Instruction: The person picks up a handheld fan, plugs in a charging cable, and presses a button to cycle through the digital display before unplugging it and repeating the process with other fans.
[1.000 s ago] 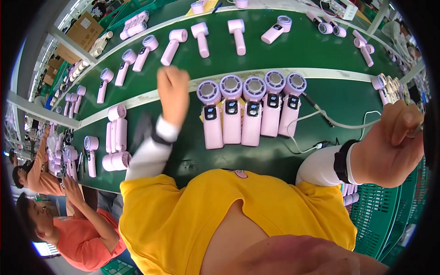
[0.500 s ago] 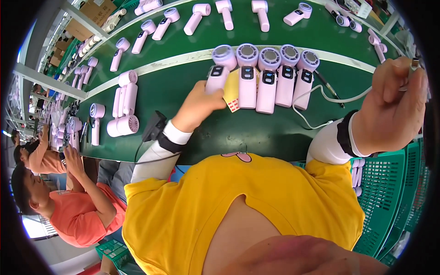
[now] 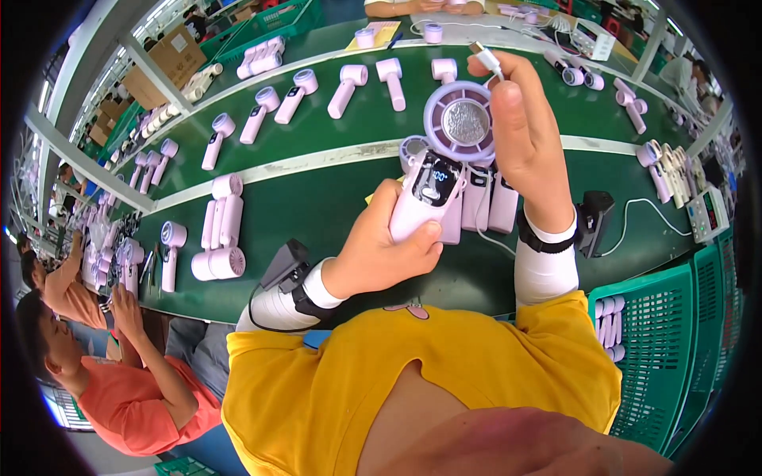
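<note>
- Far left, I see brown cardboard boxes (image 3: 163, 63) stacked behind the metal shelf rail, plain-sided, their labels too small to make out.
- A green plastic crate (image 3: 671, 349) sits near right beside me, with pale pink pieces stacked inside it; another green crate (image 3: 278, 17) stands at the far edge.
- A yellow sheet (image 3: 375, 36) lies flat on the far side of the bench.
- The work surface is a long green bench (image 3: 317, 206) crossed by a pale stripe, with pink handheld fans lying in loose rows across it; a small group of fans (image 3: 218, 230) lies together at left.
- Other people in orange shirts work at the near left.
- My left hand (image 3: 373, 254) is wrapped closed around the handle of a pink handheld fan (image 3: 440, 159), lifted above the bench, its round grille facing me and a small dark display on its body.
- My right hand (image 3: 520, 131) pinches a white cable plug (image 3: 486, 57) between thumb and fingers, just above and right of the fan head.
- A row of upright fans (image 3: 488, 202) stands on the bench directly behind the held one.
</note>
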Available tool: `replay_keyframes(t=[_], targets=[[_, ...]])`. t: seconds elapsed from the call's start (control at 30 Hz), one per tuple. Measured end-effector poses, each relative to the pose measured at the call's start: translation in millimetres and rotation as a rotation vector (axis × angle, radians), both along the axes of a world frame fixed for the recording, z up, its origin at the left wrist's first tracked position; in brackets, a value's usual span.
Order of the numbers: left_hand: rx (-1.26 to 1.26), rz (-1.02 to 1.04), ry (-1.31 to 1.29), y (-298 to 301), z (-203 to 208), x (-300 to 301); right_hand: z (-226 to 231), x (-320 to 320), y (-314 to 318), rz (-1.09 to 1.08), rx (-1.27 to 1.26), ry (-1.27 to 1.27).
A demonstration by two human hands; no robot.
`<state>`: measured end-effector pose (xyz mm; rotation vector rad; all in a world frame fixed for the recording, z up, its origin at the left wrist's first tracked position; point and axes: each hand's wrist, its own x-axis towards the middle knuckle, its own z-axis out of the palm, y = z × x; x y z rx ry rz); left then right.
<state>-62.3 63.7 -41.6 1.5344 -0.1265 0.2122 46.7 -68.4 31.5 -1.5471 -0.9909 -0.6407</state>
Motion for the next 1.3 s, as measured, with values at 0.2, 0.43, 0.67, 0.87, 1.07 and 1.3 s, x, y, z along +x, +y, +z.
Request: replay_keyframes(t=[0.2,0.43,0.67,0.87,1.07,1.3], targets=[[0.264,0.054,-0.223,4.2,0.3,5.5,-3.1,11.4,-5.5,-0.007,-0.129,-0.091],[0.403,0.130,-0.435,14.1,6.3,8.4,-5.8,2.5,5.2,0.204,0.092,0.211],[0.620,0.158,-0.747,18.2,18.6,17.2,-7.3,-2.5,21.4,0.361,0.667,0.556],[0.759,-0.065,-0.764,13.7,21.3,41.7,3.4,-9.6,7.5,0.904,0.473,0.623],[0.794,-0.152,-0.730,7.9,3.0,58.9,14.7,-9.1,-8.6,0.686,0.284,1.019],[-0.233,-0.652,0.084,0.4,-8.3,59.0,9.7,-9.3,-17.5,-0.019,0.070,0.058]])
